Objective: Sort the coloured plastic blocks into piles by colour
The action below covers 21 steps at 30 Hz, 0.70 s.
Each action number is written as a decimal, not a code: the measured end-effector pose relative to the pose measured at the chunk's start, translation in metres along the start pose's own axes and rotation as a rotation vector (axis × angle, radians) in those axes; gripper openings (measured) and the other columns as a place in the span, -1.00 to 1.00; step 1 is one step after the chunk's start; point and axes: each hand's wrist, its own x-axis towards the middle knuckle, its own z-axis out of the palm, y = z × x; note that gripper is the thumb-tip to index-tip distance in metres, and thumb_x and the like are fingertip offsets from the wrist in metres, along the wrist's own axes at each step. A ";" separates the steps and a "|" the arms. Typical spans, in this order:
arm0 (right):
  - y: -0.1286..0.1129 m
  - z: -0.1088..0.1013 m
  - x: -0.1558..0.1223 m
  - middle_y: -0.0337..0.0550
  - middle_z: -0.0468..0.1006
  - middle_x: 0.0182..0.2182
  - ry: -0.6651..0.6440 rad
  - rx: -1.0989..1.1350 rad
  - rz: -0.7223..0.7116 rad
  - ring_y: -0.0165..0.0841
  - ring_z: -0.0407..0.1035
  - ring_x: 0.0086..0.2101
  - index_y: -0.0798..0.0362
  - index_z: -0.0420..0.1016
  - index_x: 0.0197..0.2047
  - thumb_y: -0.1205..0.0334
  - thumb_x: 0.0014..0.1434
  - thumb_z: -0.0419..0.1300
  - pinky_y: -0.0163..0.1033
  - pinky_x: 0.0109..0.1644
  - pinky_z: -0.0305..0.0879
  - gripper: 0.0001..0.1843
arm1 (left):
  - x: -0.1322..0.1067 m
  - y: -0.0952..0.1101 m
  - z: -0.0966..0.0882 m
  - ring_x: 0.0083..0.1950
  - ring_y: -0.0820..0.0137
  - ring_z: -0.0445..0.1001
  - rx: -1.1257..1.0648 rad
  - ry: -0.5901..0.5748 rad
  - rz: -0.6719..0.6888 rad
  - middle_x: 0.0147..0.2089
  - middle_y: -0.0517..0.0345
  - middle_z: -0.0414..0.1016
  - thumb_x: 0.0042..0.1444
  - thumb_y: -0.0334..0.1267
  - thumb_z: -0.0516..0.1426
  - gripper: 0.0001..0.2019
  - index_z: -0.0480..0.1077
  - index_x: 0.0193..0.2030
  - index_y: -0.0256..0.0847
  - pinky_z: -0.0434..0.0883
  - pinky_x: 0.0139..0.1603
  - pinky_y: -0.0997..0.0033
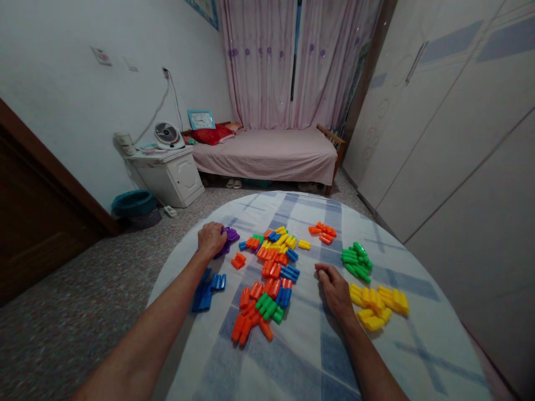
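Observation:
My left hand (212,239) is at the far left of the table, fingers curled down onto the purple plastic building blocks (229,238); its fingertips are partly hidden. My right hand (334,284) rests on the cloth right of the middle, holding nothing, its fingers loosely bent and apart from the thumb. Between the hands lies a long mixed heap of orange blocks (271,270), blue blocks (289,273), yellow blocks (284,243) and green blocks (267,305). The blocks look like short joined tubes.
Sorted piles lie around: blue pieces (204,295) near my left forearm, orange pieces (324,231) at the back, green pieces (356,262) and yellow pieces (374,303) at right. A checked cloth covers the round table (309,345). Beyond stand a bed (267,147) and cabinet (173,175).

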 end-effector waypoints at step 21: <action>0.001 0.000 0.001 -0.08 0.57 -0.29 -0.006 -0.029 -0.049 -0.27 0.43 -0.28 0.07 0.52 -0.21 0.05 0.11 0.03 -0.19 -0.16 0.32 -0.65 | -0.068 0.064 0.059 0.18 0.19 0.31 -0.327 -0.107 0.049 0.11 -0.13 0.34 0.02 -0.41 0.06 -0.57 0.33 0.08 -0.32 0.26 0.22 0.17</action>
